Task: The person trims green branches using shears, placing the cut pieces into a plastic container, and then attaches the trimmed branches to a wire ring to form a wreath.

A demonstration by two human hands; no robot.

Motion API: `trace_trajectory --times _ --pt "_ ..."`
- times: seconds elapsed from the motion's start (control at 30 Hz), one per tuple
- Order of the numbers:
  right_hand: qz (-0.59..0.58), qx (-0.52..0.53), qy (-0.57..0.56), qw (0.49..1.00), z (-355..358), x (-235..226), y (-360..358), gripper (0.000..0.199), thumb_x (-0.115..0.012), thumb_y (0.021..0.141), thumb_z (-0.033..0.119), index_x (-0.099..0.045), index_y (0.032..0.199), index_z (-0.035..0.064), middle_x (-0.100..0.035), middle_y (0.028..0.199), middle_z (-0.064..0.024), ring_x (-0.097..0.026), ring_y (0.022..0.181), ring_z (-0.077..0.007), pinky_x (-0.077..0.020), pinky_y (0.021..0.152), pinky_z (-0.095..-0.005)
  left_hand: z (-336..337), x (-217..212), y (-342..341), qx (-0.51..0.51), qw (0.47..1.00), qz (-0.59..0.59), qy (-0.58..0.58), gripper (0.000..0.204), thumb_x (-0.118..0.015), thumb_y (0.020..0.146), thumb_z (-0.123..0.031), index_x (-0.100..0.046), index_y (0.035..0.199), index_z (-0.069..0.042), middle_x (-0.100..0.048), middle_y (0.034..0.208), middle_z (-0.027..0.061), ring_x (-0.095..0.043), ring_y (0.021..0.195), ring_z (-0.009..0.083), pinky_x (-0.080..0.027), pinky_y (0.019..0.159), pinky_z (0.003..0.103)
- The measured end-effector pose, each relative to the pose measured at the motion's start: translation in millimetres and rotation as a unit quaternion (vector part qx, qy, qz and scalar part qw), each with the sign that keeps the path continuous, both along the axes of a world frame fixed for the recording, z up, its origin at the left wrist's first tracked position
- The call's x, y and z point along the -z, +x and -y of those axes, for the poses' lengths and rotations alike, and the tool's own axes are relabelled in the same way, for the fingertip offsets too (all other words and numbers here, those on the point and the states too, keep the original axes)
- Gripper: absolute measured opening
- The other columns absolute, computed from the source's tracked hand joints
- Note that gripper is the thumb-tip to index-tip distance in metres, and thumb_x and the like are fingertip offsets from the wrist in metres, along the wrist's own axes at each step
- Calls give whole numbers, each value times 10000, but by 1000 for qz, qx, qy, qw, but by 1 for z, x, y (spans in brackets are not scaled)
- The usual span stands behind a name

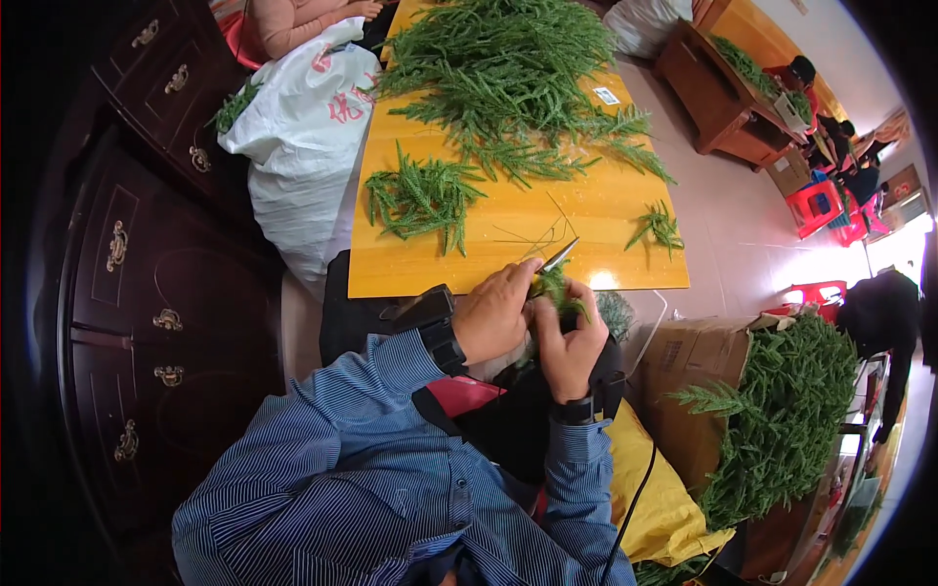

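Head view, looking down past my blue striped sleeves. Both hands meet just off the near edge of the yellow wooden table (pixel 606 210). My left hand (pixel 496 314) is curled around a thin metal tool with a silvery tip (pixel 558 256) that pokes out toward 1 o'clock. My right hand (pixel 572 344) is closed on a small green sprig of needle-like artificial foliage (pixel 559 288), short bristly fronds bunched between thumb and fingers. The two hands touch over the sprig.

At 12 o'clock on the table lies a big heap of the same green sprigs (pixel 508 59), with a smaller pile (pixel 422 198) at 11 o'clock and a lone piece (pixel 659 227) at 1 o'clock. A cardboard box full of green fronds (pixel 782 410) stands at 3 o'clock.

Most of the sprig is buried in my grip; the tool's handle is hidden, so its kind is unclear. My lap is covered by dark cloth and hard to make out.
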State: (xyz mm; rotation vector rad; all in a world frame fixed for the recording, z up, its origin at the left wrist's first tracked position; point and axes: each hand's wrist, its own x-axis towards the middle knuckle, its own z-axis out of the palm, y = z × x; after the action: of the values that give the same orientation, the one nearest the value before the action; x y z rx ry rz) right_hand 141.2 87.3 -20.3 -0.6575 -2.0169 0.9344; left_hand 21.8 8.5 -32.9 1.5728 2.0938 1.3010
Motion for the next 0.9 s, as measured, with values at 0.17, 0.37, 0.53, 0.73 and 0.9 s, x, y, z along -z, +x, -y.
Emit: trace_trajectory --times 0.17,0.37,0.53,0.73,0.9 --pt "-105 -27 -220 970 -3 5 3 191 -540 997 123 -613 1063 -40 -649 834 -36 -590 786 -108 -476 731 -245 5 -16 -2 61 988 132 -55 591 -563 787 -11 -400 1354 33 -559 1211 271 -554 1127 423 -442 979 418" --pt "-65 -27 -195 978 2 7 4 158 -544 982 76 -618 1062 -37 -658 851 -53 -616 801 -122 -491 690 -267 7 4 -7 105 978 173 -54 599 -567 785 -12 -411 1363 22 -533 1249 270 -518 1197 406 -397 1031 406" --pt "-22 -3 36 999 5 4 -2 194 -557 917 -13 -616 1100 -33 -664 924 -133 -654 808 -232 -513 724 -296 2 20 -8 79 993 86 14 580 -579 839 -33 -385 1380 50 -511 1273 279 -469 1259 401 -346 1077 401" --pt "-25 -16 60 998 1 4 -3 292 -547 838 -78 -610 1119 -30 -644 1042 -186 -675 862 -305 -530 750 -331 3 13 -6 71 996 62 11 550 -578 895 -73 -368 1381 74 -494 1300 284 -452 1280 396 -340 1080 404" --pt "15 -7 89 996 6 4 -4 325 -523 801 -100 -605 1106 -27 -627 1122 -191 -677 919 -335 -537 763 -361 1 12 -9 112 985 128 -6 652 -504 783 9 -312 1397 118 -505 1232 373 -518 1180 454 -418 1018 430"
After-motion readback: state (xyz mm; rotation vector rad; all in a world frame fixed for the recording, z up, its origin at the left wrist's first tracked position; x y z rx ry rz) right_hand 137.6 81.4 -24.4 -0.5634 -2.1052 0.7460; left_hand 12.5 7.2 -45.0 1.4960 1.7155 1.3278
